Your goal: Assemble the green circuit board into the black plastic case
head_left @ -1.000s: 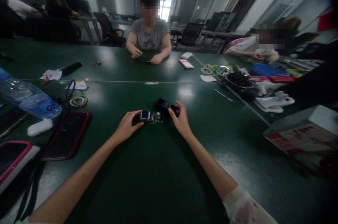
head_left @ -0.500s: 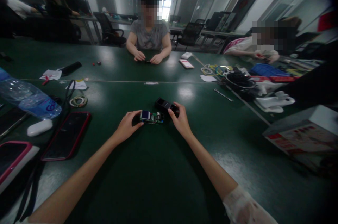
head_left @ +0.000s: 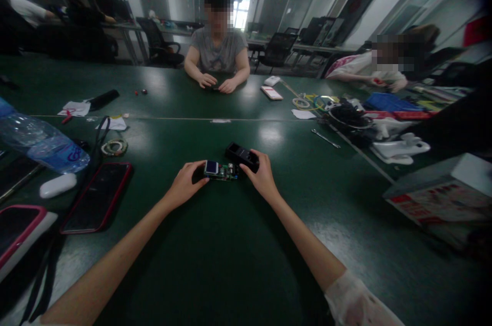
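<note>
Mid-frame, our right hand [head_left: 261, 171] now sets its thumb further left along the black rectangular case [head_left: 240, 154], baring more of its face, fingers closed round its right end. Our left hand [head_left: 187, 181] still pinches the green circuit board with a small screen [head_left: 223, 170], just lower left; the two parts remain separate.

A pale, seemingly sheer sleeve [head_left: 357, 295] with small dark marks ends above the bare right forearm [head_left: 303, 236] and hand [head_left: 262, 175].
</note>
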The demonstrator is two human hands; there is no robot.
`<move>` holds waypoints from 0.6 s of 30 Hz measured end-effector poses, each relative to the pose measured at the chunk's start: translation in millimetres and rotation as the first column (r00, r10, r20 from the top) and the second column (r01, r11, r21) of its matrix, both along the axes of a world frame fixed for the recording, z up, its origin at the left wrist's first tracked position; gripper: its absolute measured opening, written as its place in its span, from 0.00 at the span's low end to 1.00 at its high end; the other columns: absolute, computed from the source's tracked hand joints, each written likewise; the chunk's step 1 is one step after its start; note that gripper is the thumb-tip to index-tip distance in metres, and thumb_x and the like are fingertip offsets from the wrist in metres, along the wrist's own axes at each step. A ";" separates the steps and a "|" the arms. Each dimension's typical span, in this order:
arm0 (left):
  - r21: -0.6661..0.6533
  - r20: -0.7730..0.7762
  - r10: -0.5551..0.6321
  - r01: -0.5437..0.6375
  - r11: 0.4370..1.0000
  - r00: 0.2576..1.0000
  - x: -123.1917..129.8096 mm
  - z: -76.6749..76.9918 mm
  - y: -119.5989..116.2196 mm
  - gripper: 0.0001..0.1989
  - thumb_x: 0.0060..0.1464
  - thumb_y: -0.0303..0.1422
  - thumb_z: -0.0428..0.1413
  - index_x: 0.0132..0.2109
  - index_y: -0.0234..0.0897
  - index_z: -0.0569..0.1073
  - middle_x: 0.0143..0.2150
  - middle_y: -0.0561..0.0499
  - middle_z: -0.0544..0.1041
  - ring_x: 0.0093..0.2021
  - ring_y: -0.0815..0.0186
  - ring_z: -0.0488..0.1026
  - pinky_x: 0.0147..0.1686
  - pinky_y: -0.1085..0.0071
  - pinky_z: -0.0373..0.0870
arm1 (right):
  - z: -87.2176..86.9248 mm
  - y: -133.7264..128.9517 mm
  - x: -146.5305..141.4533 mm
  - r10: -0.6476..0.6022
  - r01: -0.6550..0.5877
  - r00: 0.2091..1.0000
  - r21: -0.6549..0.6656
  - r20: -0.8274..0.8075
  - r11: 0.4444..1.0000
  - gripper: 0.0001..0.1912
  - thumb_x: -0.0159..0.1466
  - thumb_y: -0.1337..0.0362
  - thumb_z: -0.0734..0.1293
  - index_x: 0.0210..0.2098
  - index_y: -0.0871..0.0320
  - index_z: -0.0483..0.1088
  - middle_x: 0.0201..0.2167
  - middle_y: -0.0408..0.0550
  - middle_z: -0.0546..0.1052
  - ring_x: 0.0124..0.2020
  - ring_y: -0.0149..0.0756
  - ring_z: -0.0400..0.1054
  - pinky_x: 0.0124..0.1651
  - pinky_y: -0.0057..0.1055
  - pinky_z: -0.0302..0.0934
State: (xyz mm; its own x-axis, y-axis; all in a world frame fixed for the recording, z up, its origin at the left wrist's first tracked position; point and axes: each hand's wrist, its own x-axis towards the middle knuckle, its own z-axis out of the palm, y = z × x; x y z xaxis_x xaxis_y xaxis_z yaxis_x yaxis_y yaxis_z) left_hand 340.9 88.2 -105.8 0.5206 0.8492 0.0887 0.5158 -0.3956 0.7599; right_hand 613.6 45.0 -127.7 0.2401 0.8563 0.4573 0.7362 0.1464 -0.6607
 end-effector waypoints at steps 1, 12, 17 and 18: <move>0.005 0.003 -0.002 0.002 1.000 1.000 0.0 -0.1 0.1 0.25 0.57 0.37 0.55 0.61 0.43 0.62 0.59 0.44 0.65 0.58 0.55 0.65 0.55 0.50 0.64 | -0.1 0.1 -0.1 0.000 0.000 1.000 -0.001 0.008 1.000 0.27 0.59 0.57 0.69 0.56 0.57 0.61 0.50 0.56 0.66 0.53 0.48 0.62 0.56 0.49 0.60; -0.025 0.011 -0.009 0.010 1.000 1.000 -1.3 1.7 -1.5 0.25 0.58 0.38 0.54 0.61 0.43 0.61 0.60 0.44 0.64 0.58 0.55 0.64 0.54 0.51 0.65 | -8.6 3.7 3.9 -0.029 0.029 1.000 -0.014 -0.005 0.999 0.26 0.58 0.62 0.69 0.55 0.58 0.61 0.50 0.56 0.68 0.52 0.48 0.64 0.55 0.49 0.61; -0.038 0.021 -0.011 0.012 0.999 1.000 -1.5 3.7 -2.7 0.25 0.58 0.38 0.54 0.61 0.43 0.61 0.60 0.44 0.64 0.58 0.55 0.64 0.54 0.51 0.65 | 2.5 -2.9 -1.9 -0.062 0.066 0.995 0.062 -0.076 0.996 0.26 0.62 0.56 0.66 0.56 0.58 0.59 0.50 0.56 0.69 0.50 0.46 0.66 0.54 0.47 0.62; -0.035 0.025 -0.014 0.015 0.999 1.000 -1.6 3.6 -2.8 0.25 0.58 0.38 0.54 0.61 0.43 0.61 0.60 0.44 0.64 0.58 0.55 0.64 0.54 0.51 0.66 | 5.9 -5.1 -3.9 -0.059 0.065 0.995 0.079 -0.086 0.995 0.26 0.62 0.55 0.65 0.57 0.57 0.58 0.50 0.56 0.69 0.50 0.46 0.66 0.54 0.47 0.61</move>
State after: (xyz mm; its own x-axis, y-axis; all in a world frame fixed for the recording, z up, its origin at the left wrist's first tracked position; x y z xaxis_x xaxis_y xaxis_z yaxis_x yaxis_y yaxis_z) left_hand 339.3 85.4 -102.1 0.5307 0.8445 0.0717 0.4909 -0.3752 0.7863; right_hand 609.7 39.9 -121.8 0.3318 0.7994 0.5008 0.6884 0.1578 -0.7080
